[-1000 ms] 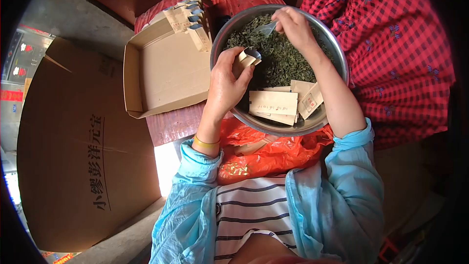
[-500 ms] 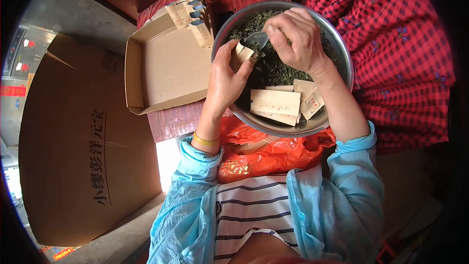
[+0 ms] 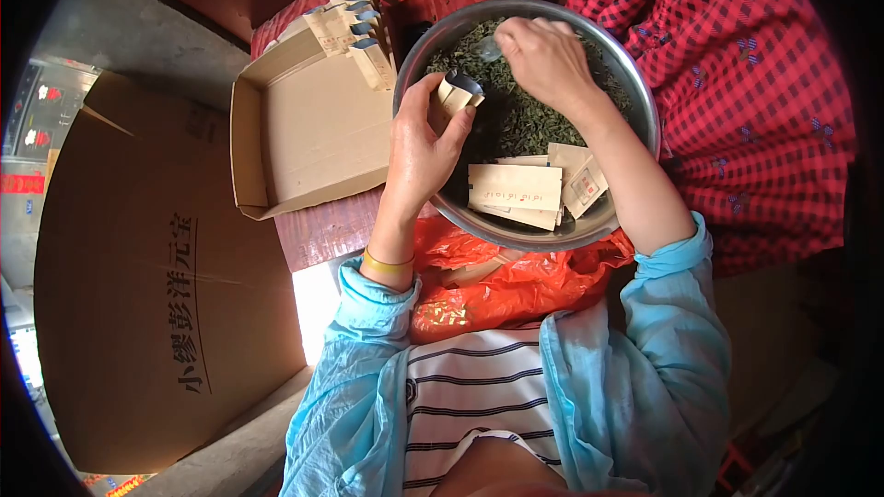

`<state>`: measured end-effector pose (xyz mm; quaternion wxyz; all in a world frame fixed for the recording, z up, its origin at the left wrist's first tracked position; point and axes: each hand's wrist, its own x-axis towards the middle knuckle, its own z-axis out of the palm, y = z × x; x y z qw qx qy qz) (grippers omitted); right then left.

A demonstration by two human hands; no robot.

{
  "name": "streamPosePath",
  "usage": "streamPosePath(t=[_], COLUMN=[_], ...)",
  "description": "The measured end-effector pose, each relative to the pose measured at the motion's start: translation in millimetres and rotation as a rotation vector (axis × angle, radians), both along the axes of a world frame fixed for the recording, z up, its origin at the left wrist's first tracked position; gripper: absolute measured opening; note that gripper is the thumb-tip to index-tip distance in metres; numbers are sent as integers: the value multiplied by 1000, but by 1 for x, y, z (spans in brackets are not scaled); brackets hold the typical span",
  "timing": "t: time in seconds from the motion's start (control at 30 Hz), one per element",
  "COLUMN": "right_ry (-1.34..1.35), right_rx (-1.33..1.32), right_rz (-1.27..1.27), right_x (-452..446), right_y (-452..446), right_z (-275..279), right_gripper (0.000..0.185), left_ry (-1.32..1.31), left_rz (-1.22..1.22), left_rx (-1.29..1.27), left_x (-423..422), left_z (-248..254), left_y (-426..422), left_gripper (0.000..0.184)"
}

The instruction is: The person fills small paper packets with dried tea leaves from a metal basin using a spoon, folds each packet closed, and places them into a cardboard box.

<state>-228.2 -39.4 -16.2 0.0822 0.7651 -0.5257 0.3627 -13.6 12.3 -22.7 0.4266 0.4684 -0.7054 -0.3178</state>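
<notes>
A small paper pouch (image 3: 454,98), its mouth open and its inside dark, is pinched in my left hand (image 3: 422,145) over the left side of a metal basin (image 3: 647,74). Dried green leaves (image 3: 529,120), looking like tea, fill much of the basin. In its upper part my right hand (image 3: 549,66) is closed around a clear spoon (image 3: 491,49), whose bowl is at the leaves and blurred. Several flat paper pouches (image 3: 516,186) lie in the basin's near side, below both hands.
Left of the basin, a shallow cardboard tray (image 3: 318,143) has several upright open pouches (image 3: 359,32) at its far right corner. A red plastic bag (image 3: 516,290) lies between basin and lap. A large cardboard sheet (image 3: 120,294) stands left; red checked cloth (image 3: 737,129) hangs right.
The spoon was at the pouch's mouth, with leaves on it. My right hand has drawn it up and away to the leaves. My left hand still holds the pouch, its mouth now visible.
</notes>
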Motion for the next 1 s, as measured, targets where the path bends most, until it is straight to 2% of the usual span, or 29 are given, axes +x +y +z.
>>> streamPosePath(t=[0.07, 0.1, 0.17, 0.2, 0.33, 0.43, 0.47, 0.57, 0.63, 0.67, 0.77, 0.87, 0.9, 1.0], right_ry=[-121, -120, -344, -452, -578, -813, -814, -657, -208, -175, -99, -66, -66, 137], right_rx=[289, 288, 584, 589, 501, 398, 398, 165, -299, -290, -458, -394, -396, 22], right_rz=[52, 55, 45, 107, 62, 146, 148, 261, 340, 390, 448, 222, 222, -19], right_x=[6, 6, 2, -4, -17, -22, -19, -5, 3, 10, 13, 4, 2, 0], right_y=[1, -1, -4, -9, -11, -6, -2, 18, 19, 25, 28, 20, 15, 7], right_z=[-8, -6, -5, -5, 10, 20, 23, 38, 44, 48, 50, 48, 40, 14], right_gripper=[22, 22, 26, 28, 26, 28, 28, 26, 20, 13, 5, 5, 5, 16], left_ry=[15, 15, -4, -5, 4, 42, 75, -3, -12, -17, -23, 25, 25, -40], left_rz=[13, 16, 3, 8, 4, -3, -5, 4, 12, 14, 17, 19, 18, 14], left_rx=[39, 37, -38, -36, -8, 12, 39, -43, -51, -59, -27, 20, 18, -47], left_x=[0, 0, 0, 1, 0, -1, -1, 1, 1, 1, 1, -1, 0, 1], left_z=[2, 2, 0, 0, -1, 1, 1, -3, -2, -2, 3, 4, 3, 1], left_y=[1, 1, 1, 1, 1, 1, 2, -1, -1, 0, 2, 3, 2, 2], left_gripper=[47, 47, 46, 46, 45, 45, 45, 45, 46, 46, 47, 48, 48, 49])
